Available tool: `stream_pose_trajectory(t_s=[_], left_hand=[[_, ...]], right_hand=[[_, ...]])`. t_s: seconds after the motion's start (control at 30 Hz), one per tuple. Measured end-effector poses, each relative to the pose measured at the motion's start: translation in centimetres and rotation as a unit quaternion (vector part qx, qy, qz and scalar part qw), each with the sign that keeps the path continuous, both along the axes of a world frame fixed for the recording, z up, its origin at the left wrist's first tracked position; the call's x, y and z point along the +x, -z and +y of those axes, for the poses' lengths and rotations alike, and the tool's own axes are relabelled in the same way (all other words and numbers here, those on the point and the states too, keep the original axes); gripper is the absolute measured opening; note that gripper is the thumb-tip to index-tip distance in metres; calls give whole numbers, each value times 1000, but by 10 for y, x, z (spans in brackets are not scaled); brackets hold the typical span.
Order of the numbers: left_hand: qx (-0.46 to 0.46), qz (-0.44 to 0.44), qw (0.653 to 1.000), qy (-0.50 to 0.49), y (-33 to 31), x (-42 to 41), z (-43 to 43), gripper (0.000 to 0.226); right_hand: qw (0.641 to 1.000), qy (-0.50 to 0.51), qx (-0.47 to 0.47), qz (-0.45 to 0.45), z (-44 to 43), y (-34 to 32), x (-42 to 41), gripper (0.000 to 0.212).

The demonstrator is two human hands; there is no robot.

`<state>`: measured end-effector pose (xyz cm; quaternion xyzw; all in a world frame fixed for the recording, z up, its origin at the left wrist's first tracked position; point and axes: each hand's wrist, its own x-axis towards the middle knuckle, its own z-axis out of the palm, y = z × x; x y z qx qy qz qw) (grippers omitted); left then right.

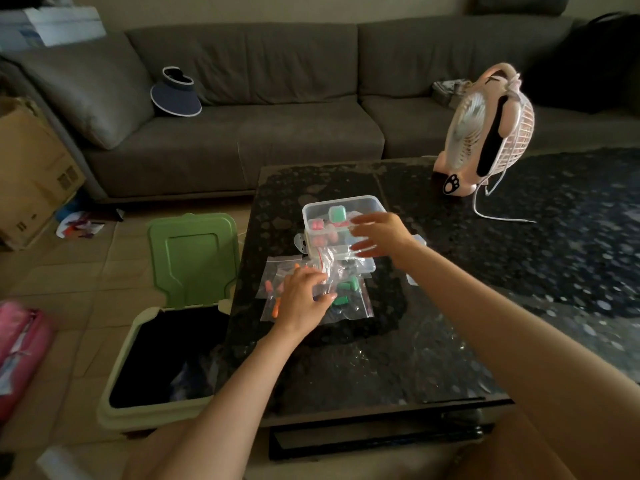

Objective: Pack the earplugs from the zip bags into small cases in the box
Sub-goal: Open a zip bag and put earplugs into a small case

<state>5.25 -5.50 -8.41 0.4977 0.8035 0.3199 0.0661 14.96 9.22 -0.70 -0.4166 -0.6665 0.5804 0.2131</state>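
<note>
- Gripping a crumpled zip bag [327, 268] just before the clear box [346, 201], the left hand [304, 299] curls round the plastic;
- right hand [377, 237] over the box's near rim, fingers spread, holding nothing;
- small cases [336, 213] inside the box; orange earplugs [276, 308] and green earplugs [341, 300] lie bagged before it.

Sofa [294, 133]: grey, far beyond the right hand [379, 237]
Table [381, 358]: dark, speckled, under it
Floor [79, 299]: beige tiles, left of the left hand [301, 301]
Light: dim

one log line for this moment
left hand: pinches zip bag | right hand: open, at clear box | earplugs: in bags
</note>
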Motion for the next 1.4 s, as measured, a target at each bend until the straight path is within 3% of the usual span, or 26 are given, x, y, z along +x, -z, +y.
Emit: stream_pose_trajectory(t_s=[0.27, 0.37, 0.53, 0.73, 0.93, 1.0, 1.1, 1.13, 1.4], left_hand=[[152, -20, 988, -18, -18, -12, -26, 13], [196, 7, 979, -57, -31, -31, -51, 10], [231, -21, 957, -177, -57, -77, -91, 10], [69, -5, 947, -313, -44, -141, -129, 12], [-33, -84, 940, -328, 36, -192, -144, 38], [-68, -91, 935, -336, 60, -195, -144, 37], [-136, -124, 926, -330, 74, -193, -143, 16], [-153, -135, 922, -328, 76, -194, -141, 23], [-114, -43, 961, -247, -1, -143, -99, 25]], right_hand=[[996, -76, -2, -48, -38, 20, 37, 6], [995, -91, 0, -51, -46, 26, 40, 9], [993, -88, 21, -81, -52, 45, 44, 8], [991, -85, 40, -99, -56, 53, 44, 7], [991, -92, 45, -89, -58, 55, 39, 7], [990, -91, 53, -92, -56, 56, 38, 9], [990, -85, 58, -94, -53, 57, 39, 10], [990, -85, 60, -97, -51, 56, 39, 10], [993, -65, 65, -80, -52, 52, 44, 8]])
